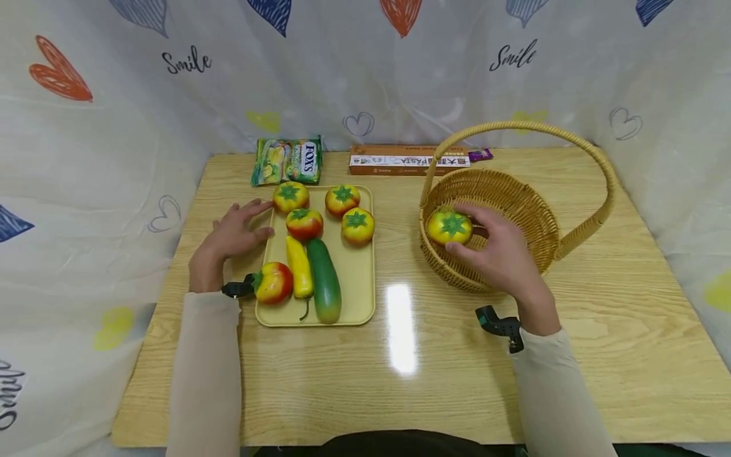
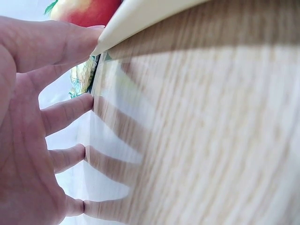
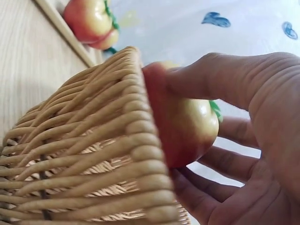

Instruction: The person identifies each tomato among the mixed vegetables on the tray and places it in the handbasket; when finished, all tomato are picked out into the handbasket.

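A red-and-yellow toy tomato [image 1: 450, 227] with a green leafy top is held in my right hand [image 1: 502, 251], at the left side of the wicker basket [image 1: 545, 219]. In the right wrist view, thumb and fingers grip this tomato [image 3: 187, 126] right at the woven rim. My left hand [image 1: 231, 235] rests at the left edge of the cream tray [image 1: 356, 279], its fingers spread and its fingertips on the table. The thumb is at the tray's rim. On the tray lie several similar tomatoes [image 1: 357, 226], a yellow chili pepper [image 1: 299, 270] and a green cucumber-like vegetable [image 1: 324, 282].
Behind the tray lies a green Fox's candy bag [image 1: 288, 162]. A long pasta box [image 1: 394, 160] and a small purple packet [image 1: 480, 155] lie along the back curtain. The basket's tall handle [image 1: 608, 184] arches above it. Table surface separates tray and basket.
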`<state>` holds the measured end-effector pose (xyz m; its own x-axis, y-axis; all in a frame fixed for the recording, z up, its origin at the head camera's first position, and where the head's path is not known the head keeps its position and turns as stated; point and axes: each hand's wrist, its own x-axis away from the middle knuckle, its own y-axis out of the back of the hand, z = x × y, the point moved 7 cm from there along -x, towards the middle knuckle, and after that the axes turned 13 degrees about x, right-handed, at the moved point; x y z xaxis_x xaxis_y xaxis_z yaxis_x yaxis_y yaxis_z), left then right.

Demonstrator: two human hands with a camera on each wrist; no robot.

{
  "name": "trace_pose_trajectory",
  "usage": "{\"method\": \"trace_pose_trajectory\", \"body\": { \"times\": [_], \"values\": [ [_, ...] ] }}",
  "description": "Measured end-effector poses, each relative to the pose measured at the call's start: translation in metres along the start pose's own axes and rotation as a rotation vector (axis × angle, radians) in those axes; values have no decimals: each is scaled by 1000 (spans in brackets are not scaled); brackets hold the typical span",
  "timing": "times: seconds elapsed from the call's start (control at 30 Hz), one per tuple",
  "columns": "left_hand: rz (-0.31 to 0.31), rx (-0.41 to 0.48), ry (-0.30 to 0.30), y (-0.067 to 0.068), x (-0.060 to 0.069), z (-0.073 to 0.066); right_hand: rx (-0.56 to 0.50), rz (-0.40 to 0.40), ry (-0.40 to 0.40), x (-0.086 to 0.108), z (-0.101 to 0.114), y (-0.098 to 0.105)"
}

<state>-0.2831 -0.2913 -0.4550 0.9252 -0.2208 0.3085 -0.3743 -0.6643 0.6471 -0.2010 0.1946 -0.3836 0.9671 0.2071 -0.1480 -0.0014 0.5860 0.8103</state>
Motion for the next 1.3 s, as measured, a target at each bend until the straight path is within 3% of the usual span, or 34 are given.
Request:
{"method": "trace_pose_trajectory", "body": {
  "times": [0.43, 0.67, 0.83, 1.0, 1.3],
  "values": [
    [-13, -5, -8, 0, -1, 0, 89, 78, -46, -5, -11, -14],
    [-9, 1, 0, 1, -1, -1, 43, 14, -20, -6, -3, -6],
    [-17, 6, 4, 0, 0, -1, -3, -42, 55, -11, 15, -1],
    [-21, 7, -4, -1, -1, -1, -63, -31, 148, -20, 43, 1],
    [-16, 8, -11, 1, -2, 0, -146, 32, 263, -44, 87, -24]
  ]
}}
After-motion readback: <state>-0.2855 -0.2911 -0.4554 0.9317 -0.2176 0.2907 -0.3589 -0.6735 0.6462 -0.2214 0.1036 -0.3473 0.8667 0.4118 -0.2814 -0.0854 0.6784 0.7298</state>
